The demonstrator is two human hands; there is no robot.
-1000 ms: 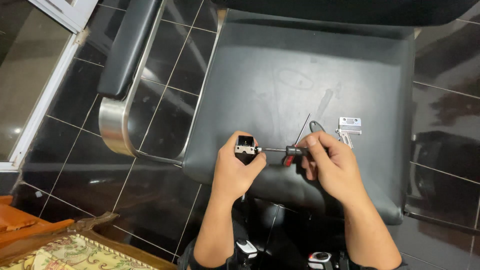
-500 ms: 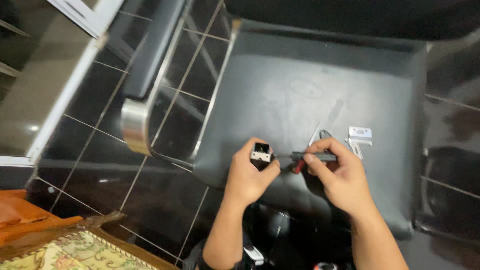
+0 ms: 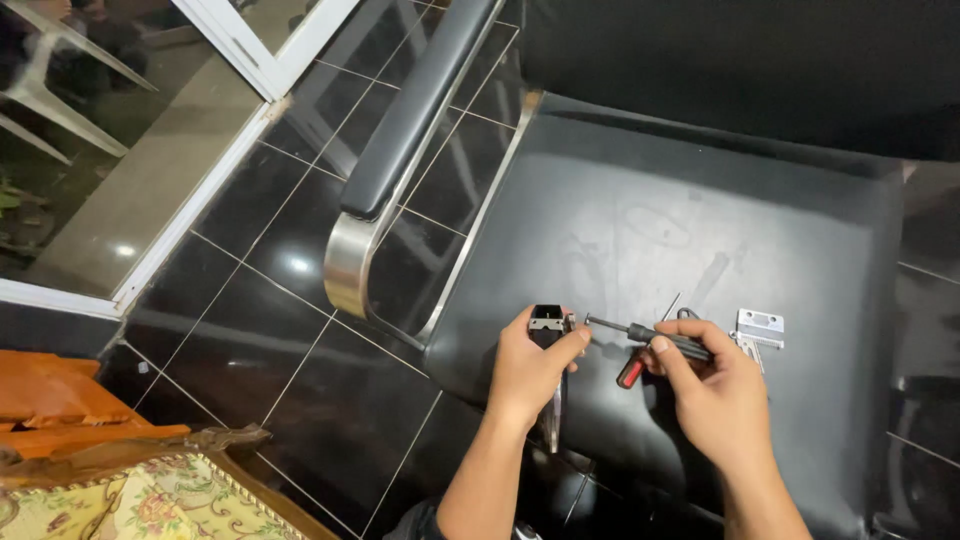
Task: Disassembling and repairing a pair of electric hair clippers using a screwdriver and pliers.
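I am gripping a small black metal-fronted device (image 3: 547, 326) in my left hand (image 3: 527, 368); my right hand (image 3: 715, 390) is pinching a black-handled screwdriver (image 3: 650, 335) over the black leather chair seat (image 3: 650, 210).

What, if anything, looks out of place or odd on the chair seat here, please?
Small loose parts lie on the black seat: a metal blade plate rests beside the right hand, which holds a screwdriver. The left hand grips a clipper. The seat shows faint scuffs; nothing looks spilled.

Black leather chair seat (image 3: 660, 230), small metal plate (image 3: 760, 323) (silver) on it
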